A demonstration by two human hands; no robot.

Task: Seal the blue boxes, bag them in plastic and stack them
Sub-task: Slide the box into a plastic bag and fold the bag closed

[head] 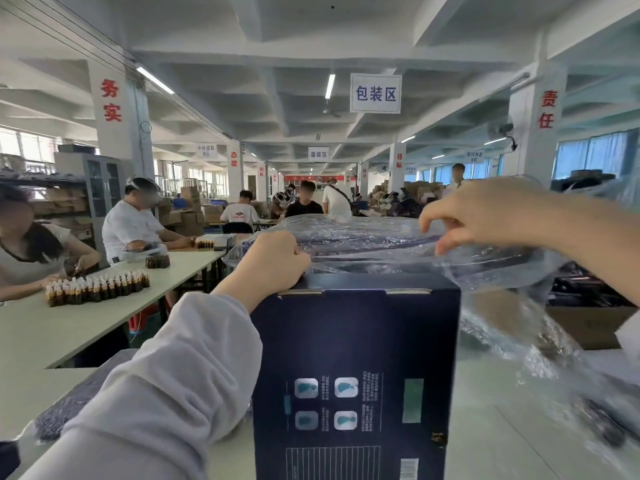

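Note:
A dark blue box stands upright right in front of me, its printed back face toward the camera. A clear plastic bag is spread over its top and hangs crumpled down the right side. My left hand grips the bag at the box's upper left corner, fingers curled over the edge. My right hand is raised above the box's right end and pinches the bag's film between thumb and fingers.
A long pale table at left carries rows of small brown bottles, with seated people working along it. An open cardboard carton sits at right behind the bag. More plastic-wrapped dark items lie at lower left and lower right.

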